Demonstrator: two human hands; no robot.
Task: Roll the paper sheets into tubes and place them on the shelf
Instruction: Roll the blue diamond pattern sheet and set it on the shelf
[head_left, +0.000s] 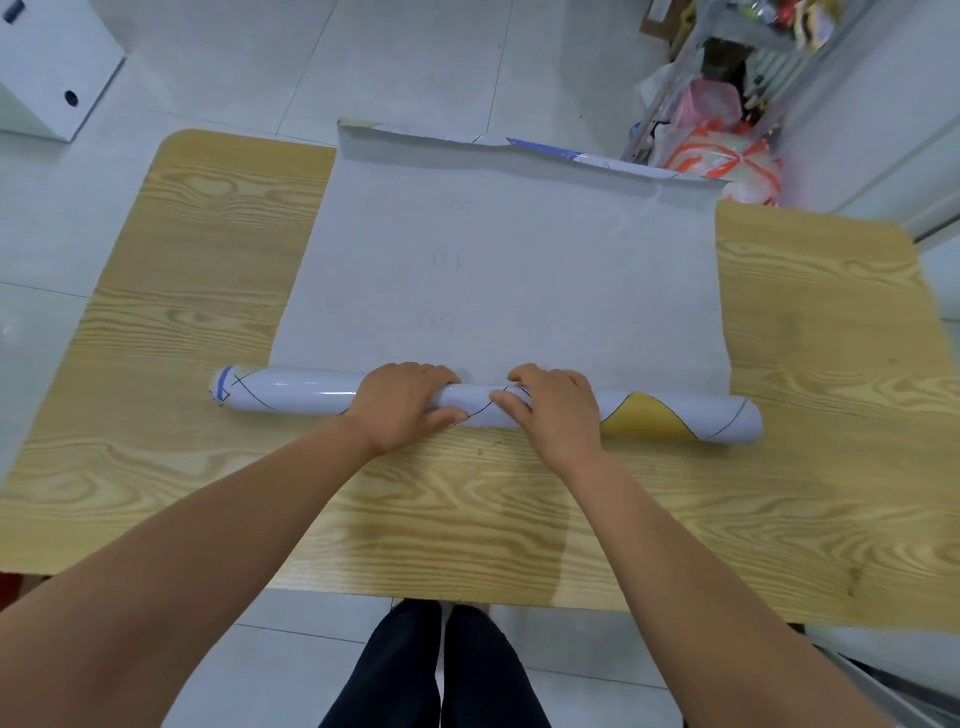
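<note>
The roll (301, 397) was clasped near its middle by both hands. The left hand (408, 402) and the right hand (553, 410) were set close together, with fingers curled over its top and thumbs pressed against its near side. It lay left to right across the table (197, 249), and its two ends reached well beyond the hands and were held by nothing. A yellow printed patch showed toward the right end.

Beyond the roll, the unrolled part of the paper sheet (509, 270) was spread flat toward the far side of the table, where its curled far edge (467, 143) stood up past the tabletop. The shelf (779, 57) was seen at the far right, well apart from the table, with plastic bags (722, 156) at its foot.

Because the grip was confined to the middle, uneven winding was judged the main risk. One end could run ahead of the other, and the tube could be drawn into a cone. The raised far edge could be creased if it were caught under the roll. The glossy paper could also spring open if the pressure were eased before the tube was finished.
</note>
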